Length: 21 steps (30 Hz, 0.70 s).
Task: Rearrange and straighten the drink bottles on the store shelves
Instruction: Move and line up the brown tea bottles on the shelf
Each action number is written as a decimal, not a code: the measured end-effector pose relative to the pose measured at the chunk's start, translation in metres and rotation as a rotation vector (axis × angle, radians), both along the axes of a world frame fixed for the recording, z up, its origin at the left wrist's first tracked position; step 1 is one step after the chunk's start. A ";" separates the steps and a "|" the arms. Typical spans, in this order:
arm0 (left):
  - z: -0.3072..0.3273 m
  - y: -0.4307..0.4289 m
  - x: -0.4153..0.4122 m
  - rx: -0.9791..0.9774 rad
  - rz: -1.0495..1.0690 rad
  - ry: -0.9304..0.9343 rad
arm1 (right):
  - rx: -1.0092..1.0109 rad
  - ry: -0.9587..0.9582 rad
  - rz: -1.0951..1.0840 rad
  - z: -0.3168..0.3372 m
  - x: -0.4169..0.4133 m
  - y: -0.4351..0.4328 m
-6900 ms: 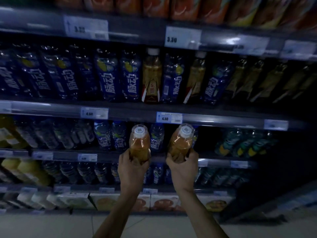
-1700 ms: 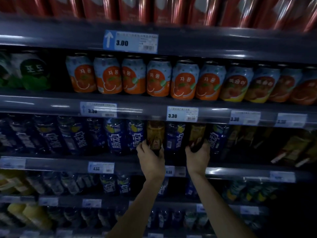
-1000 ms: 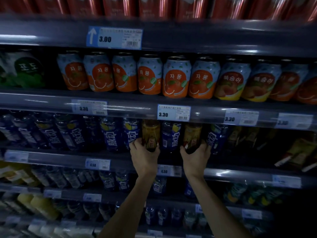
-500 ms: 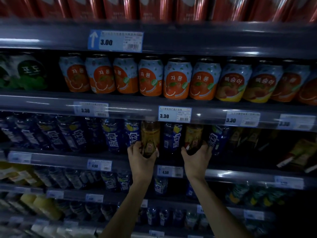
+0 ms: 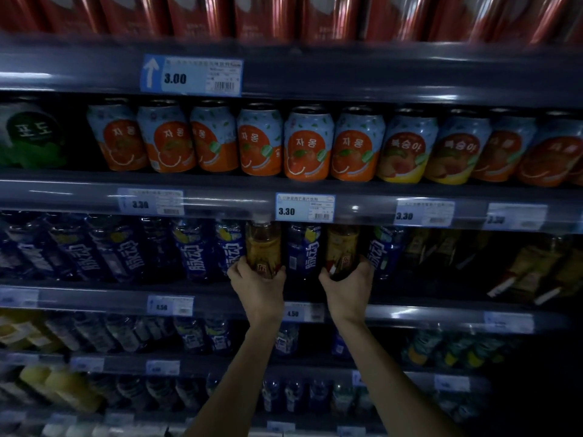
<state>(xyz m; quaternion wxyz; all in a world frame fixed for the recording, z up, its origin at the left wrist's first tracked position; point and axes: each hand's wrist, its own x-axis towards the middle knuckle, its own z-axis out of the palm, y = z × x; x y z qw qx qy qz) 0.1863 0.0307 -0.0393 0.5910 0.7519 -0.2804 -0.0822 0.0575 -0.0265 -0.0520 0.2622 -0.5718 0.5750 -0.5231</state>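
Two amber tea bottles stand among blue drink bottles on the shelf under the 3.30 price tags. My left hand (image 5: pixel 256 287) grips the base of the left amber bottle (image 5: pixel 263 244), which is upright with its cap hidden behind the shelf rail. My right hand (image 5: pixel 346 288) grips the base of the right amber bottle (image 5: pixel 342 247). One blue bottle (image 5: pixel 304 247) stands between the two. More blue bottles (image 5: pixel 192 247) run to the left, and another blue bottle (image 5: pixel 383 250) is just right of my right hand.
Orange and peach cans (image 5: pixel 307 143) line the shelf above, red cans above those. Dim yellow-labelled bottles (image 5: pixel 530 266) lean at the right of the bottle shelf. Lower shelves hold more bottles (image 5: pixel 189 332) and yellow packs (image 5: pixel 60 389). The shelf rail (image 5: pixel 410 310) carries price tags.
Seven seconds ago I held two amber bottles in the air before a lower shelf. Since then both hands have reached up to the amber bottles on this shelf; over the last second they barely moved.
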 end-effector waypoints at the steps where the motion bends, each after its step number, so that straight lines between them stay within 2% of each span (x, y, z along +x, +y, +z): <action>1: 0.001 0.003 0.001 -0.019 -0.001 0.013 | 0.001 -0.004 0.002 -0.001 -0.001 0.001; 6: 0.003 0.017 -0.001 -0.082 0.031 0.026 | 0.002 -0.026 0.030 -0.004 -0.010 0.008; 12: -0.001 0.033 -0.001 -0.171 -0.019 0.061 | -0.044 -0.145 0.053 -0.007 -0.017 0.021; 18: 0.006 0.045 -0.005 -0.127 -0.073 -0.093 | -0.117 -0.287 0.037 -0.010 -0.024 0.043; 21: 0.005 0.055 -0.018 -0.104 -0.118 -0.096 | -0.089 -0.321 0.045 -0.013 -0.033 0.059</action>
